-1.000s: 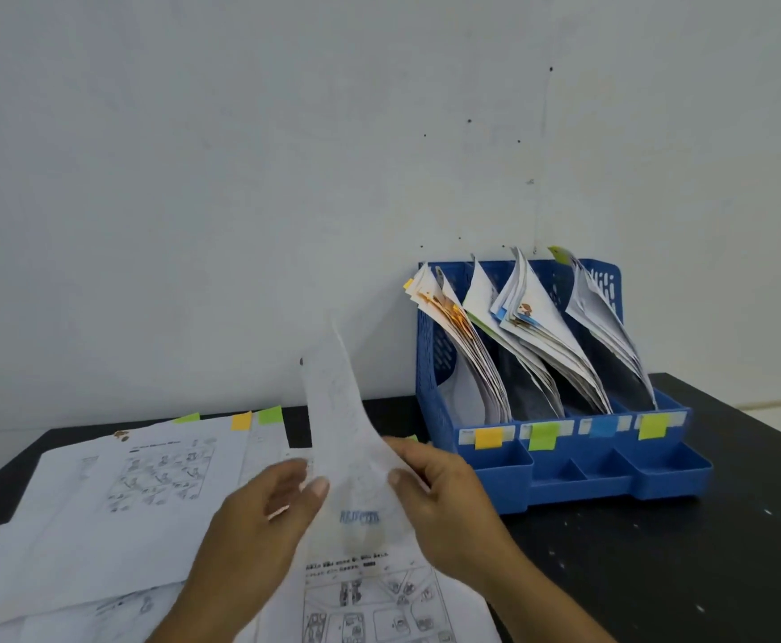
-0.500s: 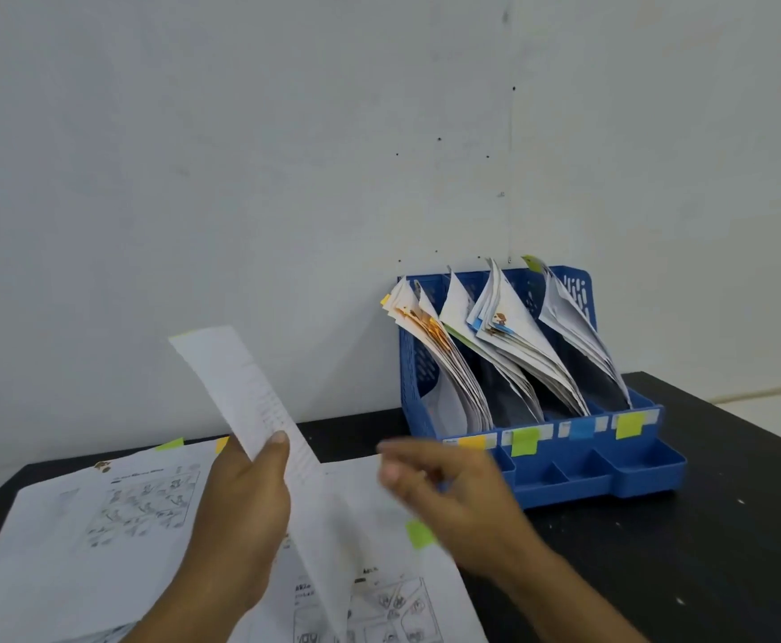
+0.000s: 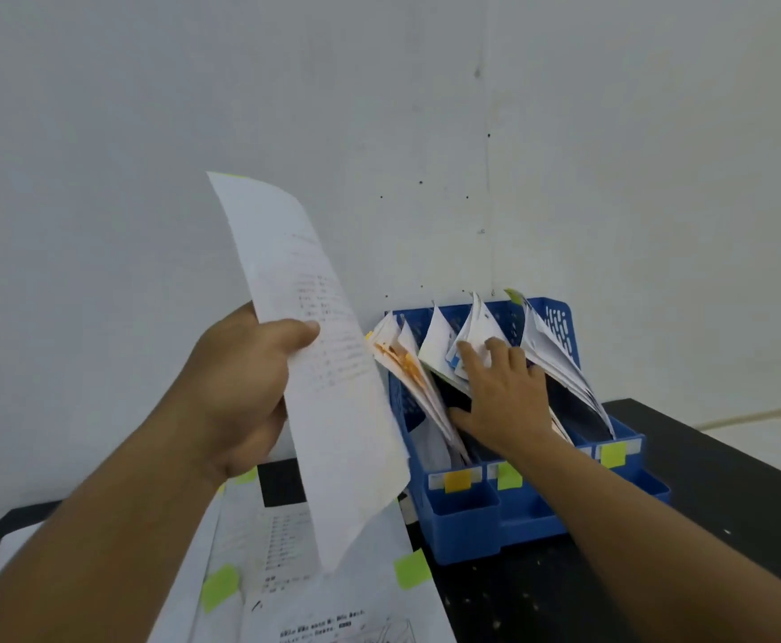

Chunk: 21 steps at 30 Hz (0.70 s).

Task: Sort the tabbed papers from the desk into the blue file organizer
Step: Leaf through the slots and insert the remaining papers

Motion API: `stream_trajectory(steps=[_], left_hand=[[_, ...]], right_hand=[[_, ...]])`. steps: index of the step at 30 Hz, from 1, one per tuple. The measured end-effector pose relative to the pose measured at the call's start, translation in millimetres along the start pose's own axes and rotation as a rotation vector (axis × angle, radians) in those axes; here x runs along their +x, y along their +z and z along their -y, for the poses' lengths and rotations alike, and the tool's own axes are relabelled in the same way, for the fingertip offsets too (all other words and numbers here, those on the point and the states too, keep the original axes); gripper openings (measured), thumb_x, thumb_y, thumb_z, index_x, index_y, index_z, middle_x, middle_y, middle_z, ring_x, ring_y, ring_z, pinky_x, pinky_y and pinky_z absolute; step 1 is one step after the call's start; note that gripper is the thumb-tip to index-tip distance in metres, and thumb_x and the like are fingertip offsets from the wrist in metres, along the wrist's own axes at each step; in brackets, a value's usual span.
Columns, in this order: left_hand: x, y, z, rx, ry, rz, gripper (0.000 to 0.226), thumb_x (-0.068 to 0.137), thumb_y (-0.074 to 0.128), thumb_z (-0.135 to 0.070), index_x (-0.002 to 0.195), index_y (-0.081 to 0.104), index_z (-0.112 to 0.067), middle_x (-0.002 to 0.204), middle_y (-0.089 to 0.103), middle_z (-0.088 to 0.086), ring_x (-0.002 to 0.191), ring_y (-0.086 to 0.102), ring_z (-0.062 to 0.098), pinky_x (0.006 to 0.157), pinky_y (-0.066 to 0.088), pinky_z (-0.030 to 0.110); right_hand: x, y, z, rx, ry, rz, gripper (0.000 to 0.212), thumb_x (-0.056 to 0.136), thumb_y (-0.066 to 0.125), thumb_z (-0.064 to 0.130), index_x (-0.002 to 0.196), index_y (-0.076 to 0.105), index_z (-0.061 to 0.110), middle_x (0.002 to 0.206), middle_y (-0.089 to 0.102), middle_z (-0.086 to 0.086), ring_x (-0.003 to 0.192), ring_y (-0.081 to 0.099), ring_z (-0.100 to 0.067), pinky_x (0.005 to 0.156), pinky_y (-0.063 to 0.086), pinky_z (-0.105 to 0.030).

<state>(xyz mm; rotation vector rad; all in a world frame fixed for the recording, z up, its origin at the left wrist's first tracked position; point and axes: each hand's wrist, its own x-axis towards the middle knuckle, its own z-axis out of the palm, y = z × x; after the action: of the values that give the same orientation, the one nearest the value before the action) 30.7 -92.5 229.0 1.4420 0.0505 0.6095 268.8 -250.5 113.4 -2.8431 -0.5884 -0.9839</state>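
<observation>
One head-worn wide-angle view looks forward and slightly down, close over the black desk (image 3: 727, 461) toward the white wall (image 3: 147, 132).

Thin matt paper sheet (image 3: 328, 364); smooth blue plastic organizer (image 3: 467, 522); matt black desk (image 3: 704, 466).

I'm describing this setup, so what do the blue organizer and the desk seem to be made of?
Organizer: probably moulded plastic, matte blue, with slotted walls and rounded edges. Desk: material unclear; a hard matte black top, flecked with pale specks, perhaps painted or laminated board.
</observation>
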Motion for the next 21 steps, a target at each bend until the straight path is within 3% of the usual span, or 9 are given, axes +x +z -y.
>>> stream_trajectory(steps=[3,6,12,15,18,19,21], left_hand=[[3.7,9.4,-10.8,-0.010,0.006,0.046,0.031,0.096,0.047,-0.001,0.117,0.064,-0.015,0.107,0.073,0.002,0.094,0.071,0.023,0.076,0.057,0.036],[6.8,18.0,-17.8,-0.017,0.011,0.074,0.029,0.095,0.047,0.000,0.112,0.065,-0.014,0.103,0.074,0.002,0.088,0.073,0.023,0.071,0.060,0.034],[17.6,41.5,-22.4,-0.054,0.009,0.096,0.035,0.095,0.047,0.000,0.127,0.060,-0.010,0.114,0.071,0.005,0.098,0.070,0.028,0.077,0.060,0.039],[23.6,57.2,-23.2,-0.073,-0.004,0.114,0.037,0.095,0.046,0.002,0.129,0.057,-0.007,0.117,0.069,0.008,0.101,0.068,0.031,0.078,0.059,0.041],[30.1,69.3,-24.2,-0.100,-0.003,0.140,0.033,0.094,0.045,0.003,0.120,0.061,-0.008,0.109,0.072,0.008,0.093,0.071,0.029,0.073,0.061,0.039],[32.4,72.1,-24.0,-0.104,0.001,0.145,0.032,0.094,0.045,0.004,0.117,0.063,-0.008,0.107,0.073,0.007,0.091,0.072,0.028,0.072,0.061,0.039],[37.4,77.6,-21.3,-0.065,0.017,0.138,0.031,0.093,0.044,0.005,0.108,0.066,-0.012,0.099,0.075,0.004,0.085,0.073,0.025,0.068,0.061,0.037]], right_hand=[[6.8,1.6,-3.9,0.094,0.000,-0.072,0.058,0.092,0.056,0.044,0.141,0.032,0.026,0.130,0.049,-0.008,0.113,0.048,-0.030,0.083,0.050,-0.040],[13.7,-6.2,-11.2,0.364,0.096,-0.133,0.041,0.096,0.051,0.027,0.135,0.041,0.024,0.113,0.057,-0.008,0.097,0.054,-0.029,0.064,0.047,-0.036],[22.0,-13.5,-22.7,0.595,0.220,-0.063,0.049,0.097,0.051,0.025,0.143,0.036,0.027,0.110,0.064,-0.007,0.090,0.063,-0.028,0.071,0.054,-0.040],[26.6,-14.8,-28.9,0.672,0.254,-0.033,0.051,0.095,0.050,0.021,0.144,0.036,0.027,0.093,0.063,-0.001,0.078,0.062,-0.024,0.064,0.051,-0.035],[30.9,-15.3,-34.9,0.710,0.275,-0.042,0.053,0.094,0.049,0.017,0.144,0.037,0.028,0.074,0.055,0.005,0.062,0.053,-0.014,0.051,0.039,-0.026],[32.5,-15.8,-38.3,0.721,0.284,-0.026,0.052,0.095,0.048,0.017,0.145,0.038,0.029,0.076,0.056,0.002,0.063,0.054,-0.015,0.052,0.040,-0.026],[36.3,-18.6,-46.8,0.778,0.293,0.027,0.044,0.101,0.042,0.021,0.145,0.041,0.028,0.097,0.064,-0.008,0.084,0.061,-0.028,0.070,0.049,-0.036]])
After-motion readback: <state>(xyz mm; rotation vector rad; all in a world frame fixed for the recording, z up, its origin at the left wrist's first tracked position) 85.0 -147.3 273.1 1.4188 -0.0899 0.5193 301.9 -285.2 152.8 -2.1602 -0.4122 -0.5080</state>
